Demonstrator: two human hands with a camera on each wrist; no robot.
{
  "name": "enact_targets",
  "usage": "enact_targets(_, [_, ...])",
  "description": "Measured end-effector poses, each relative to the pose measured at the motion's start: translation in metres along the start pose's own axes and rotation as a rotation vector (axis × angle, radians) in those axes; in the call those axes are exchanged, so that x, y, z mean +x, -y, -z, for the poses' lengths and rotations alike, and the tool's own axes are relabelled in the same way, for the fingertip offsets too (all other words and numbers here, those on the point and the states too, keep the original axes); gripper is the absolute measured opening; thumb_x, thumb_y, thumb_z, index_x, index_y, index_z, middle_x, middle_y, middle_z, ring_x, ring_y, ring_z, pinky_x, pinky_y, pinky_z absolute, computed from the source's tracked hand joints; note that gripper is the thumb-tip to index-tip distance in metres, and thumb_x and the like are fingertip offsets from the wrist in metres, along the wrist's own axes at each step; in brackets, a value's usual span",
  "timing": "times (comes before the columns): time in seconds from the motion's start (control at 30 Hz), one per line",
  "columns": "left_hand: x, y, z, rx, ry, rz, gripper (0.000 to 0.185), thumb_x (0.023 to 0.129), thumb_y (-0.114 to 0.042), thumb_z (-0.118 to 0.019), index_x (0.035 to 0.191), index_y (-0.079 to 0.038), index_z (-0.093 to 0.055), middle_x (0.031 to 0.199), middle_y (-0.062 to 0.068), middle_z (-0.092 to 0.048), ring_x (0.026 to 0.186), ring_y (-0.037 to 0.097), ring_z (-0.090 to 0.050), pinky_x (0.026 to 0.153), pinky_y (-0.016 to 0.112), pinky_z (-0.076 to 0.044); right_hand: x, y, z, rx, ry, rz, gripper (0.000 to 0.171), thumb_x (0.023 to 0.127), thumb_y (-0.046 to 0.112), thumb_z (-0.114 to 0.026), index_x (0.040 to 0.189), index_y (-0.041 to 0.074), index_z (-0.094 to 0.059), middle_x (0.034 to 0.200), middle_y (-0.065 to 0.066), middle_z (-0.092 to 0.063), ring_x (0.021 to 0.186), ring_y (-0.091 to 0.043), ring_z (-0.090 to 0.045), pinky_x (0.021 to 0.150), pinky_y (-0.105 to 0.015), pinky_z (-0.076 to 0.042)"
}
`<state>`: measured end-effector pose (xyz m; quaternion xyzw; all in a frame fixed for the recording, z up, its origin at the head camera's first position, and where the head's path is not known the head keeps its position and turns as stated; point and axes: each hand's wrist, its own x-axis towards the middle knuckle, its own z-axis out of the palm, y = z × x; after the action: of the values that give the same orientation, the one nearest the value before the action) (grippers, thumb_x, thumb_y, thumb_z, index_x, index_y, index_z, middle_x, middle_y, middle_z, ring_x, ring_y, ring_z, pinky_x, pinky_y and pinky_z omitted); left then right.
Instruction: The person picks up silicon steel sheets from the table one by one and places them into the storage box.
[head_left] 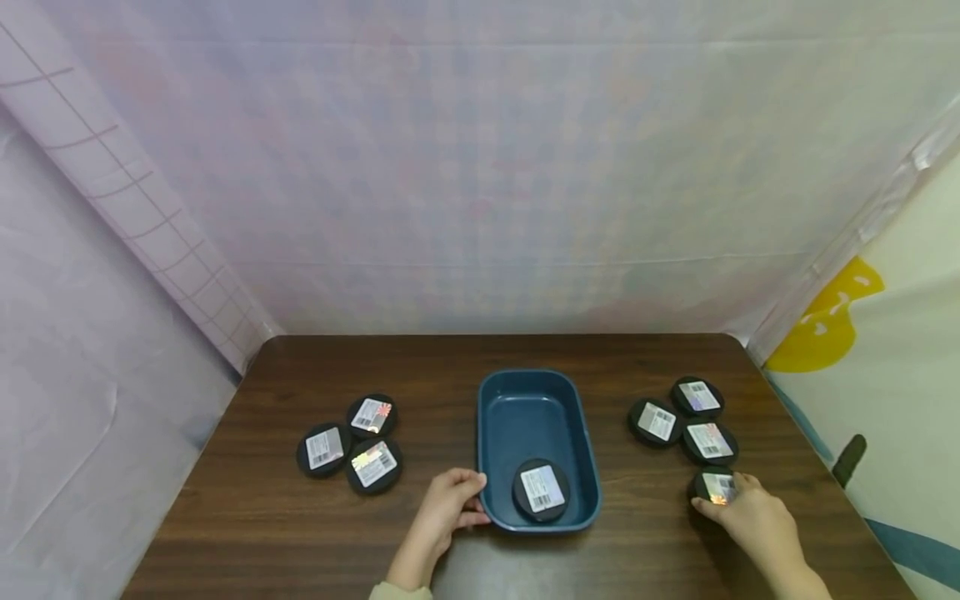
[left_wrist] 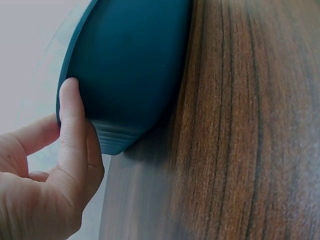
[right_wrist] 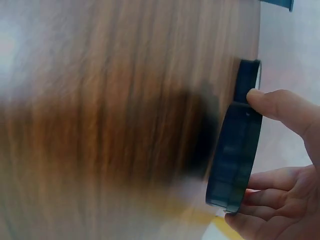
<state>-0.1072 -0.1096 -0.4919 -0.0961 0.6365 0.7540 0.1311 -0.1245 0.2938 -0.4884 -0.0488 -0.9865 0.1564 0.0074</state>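
Observation:
A dark blue tray (head_left: 534,410) sits mid-table with one black labelled disc (head_left: 541,490) lying at its near end. My left hand (head_left: 474,500) grips the tray's near-left corner, and in the left wrist view its fingers (left_wrist: 70,125) curl against the tray's outer wall (left_wrist: 130,65). At the right, my right hand (head_left: 718,501) pinches the edges of another black disc (head_left: 716,485) that lies on the table. In the right wrist view this disc (right_wrist: 234,160) sits between thumb and fingers (right_wrist: 280,107).
Three labelled discs (head_left: 351,447) lie clustered left of the tray. Three more (head_left: 686,419) lie right of it, just beyond the held one. The brown table (head_left: 420,367) is walled by pale curtains behind and on both sides.

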Motion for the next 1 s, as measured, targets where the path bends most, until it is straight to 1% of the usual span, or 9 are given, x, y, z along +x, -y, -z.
enact_targets(0.2, [0.0,0.0,0.0,-0.005,0.0,-0.002,0.026,0.091,-0.009,-0.054,0.103,0.014,-0.051,0.074,0.006,-0.05,0.06,0.012,-0.051,0.056,0.029,-0.057,0.001,0.012,0.005,-0.026,0.011,0.06,0.089,0.071,0.049,-0.074,0.109,-0.026,-0.048,0.113,-0.046,-0.044,0.076,-0.056,-0.056,0.057,-0.059,-0.049])
enact_targets(0.33, [0.0,0.0,0.0,-0.013,0.005,-0.003,0.027,0.091,-0.01,-0.055,0.103,0.014,-0.051,0.073,0.006,-0.05,0.06,0.012,-0.051,0.057,0.028,-0.057,0.002,0.018,0.009,-0.03,0.013,0.063,0.088,0.07,0.049,-0.075,0.11,-0.025,-0.049,0.113,-0.045,-0.046,0.073,-0.054,-0.057,0.055,-0.059,-0.049])
enact_targets(0.43, [0.0,0.0,0.0,-0.018,0.006,-0.003,0.027,0.09,-0.01,-0.056,0.103,0.013,-0.051,0.073,0.005,-0.049,0.06,0.012,-0.051,0.057,0.028,-0.057,0.002,0.025,0.011,-0.028,0.014,0.062,0.086,0.07,0.048,-0.076,0.11,-0.024,-0.05,0.113,-0.043,-0.047,0.076,-0.057,-0.055,0.057,-0.06,-0.048])
enact_targets(0.57, [0.0,-0.001,0.0,-0.023,0.007,0.0,0.026,0.09,-0.01,-0.056,0.102,0.013,-0.052,0.072,0.005,-0.049,0.06,0.012,-0.051,0.056,0.028,-0.057,0.003,0.034,0.013,-0.003,0.008,0.067,0.084,0.069,0.046,-0.077,0.11,-0.022,-0.051,0.112,-0.042,-0.049,0.076,-0.056,-0.056,0.056,-0.059,-0.048])
enact_targets(0.63, [0.0,-0.001,0.001,-0.024,0.009,0.001,0.026,0.09,-0.01,-0.056,0.102,0.012,-0.052,0.072,0.005,-0.049,0.06,0.011,-0.051,0.056,0.028,-0.057,0.002,0.038,0.012,0.008,0.0,0.078,0.084,0.069,0.046,-0.077,0.11,-0.022,-0.051,0.111,-0.042,-0.05,0.074,-0.054,-0.057,0.054,-0.057,-0.048])
enact_targets(0.7, [0.0,-0.001,0.001,-0.026,0.011,0.003,0.025,0.09,-0.01,-0.056,0.102,0.012,-0.052,0.072,0.005,-0.049,0.06,0.011,-0.051,0.056,0.028,-0.057,0.001,0.041,0.011,0.022,-0.015,0.099,0.083,0.068,0.045,-0.078,0.109,-0.022,-0.052,0.11,-0.042,-0.05,0.066,-0.047,-0.059,0.051,-0.055,-0.049])
enact_targets(0.87, [0.001,-0.001,0.001,-0.027,0.015,0.006,0.026,0.091,-0.01,-0.055,0.103,0.013,-0.051,0.073,0.005,-0.049,0.06,0.012,-0.051,0.057,0.028,-0.057,-0.001,0.049,0.01,0.029,-0.035,0.151,0.082,0.068,0.043,-0.079,0.109,-0.023,-0.052,0.111,-0.043,-0.049,0.055,-0.033,-0.058,0.05,-0.053,-0.051])
enact_targets(0.97, [0.001,-0.001,0.001,-0.027,0.016,0.007,0.026,0.091,-0.01,-0.055,0.103,0.013,-0.051,0.073,0.005,-0.049,0.06,0.012,-0.051,0.057,0.028,-0.057,-0.001,0.054,0.012,0.024,-0.031,0.156,0.083,0.069,0.044,-0.078,0.11,-0.023,-0.051,0.112,-0.042,-0.05,0.058,-0.036,-0.059,0.053,-0.055,-0.051])
enact_targets(1.0, [0.001,-0.001,0.001,-0.027,0.017,0.007,0.026,0.091,-0.01,-0.055,0.103,0.013,-0.051,0.073,0.005,-0.049,0.06,0.012,-0.051,0.057,0.028,-0.057,-0.001,0.055,0.013,0.023,-0.028,0.154,0.083,0.069,0.044,-0.077,0.11,-0.023,-0.051,0.112,-0.042,-0.05,0.06,-0.039,-0.059,0.054,-0.056,-0.051])
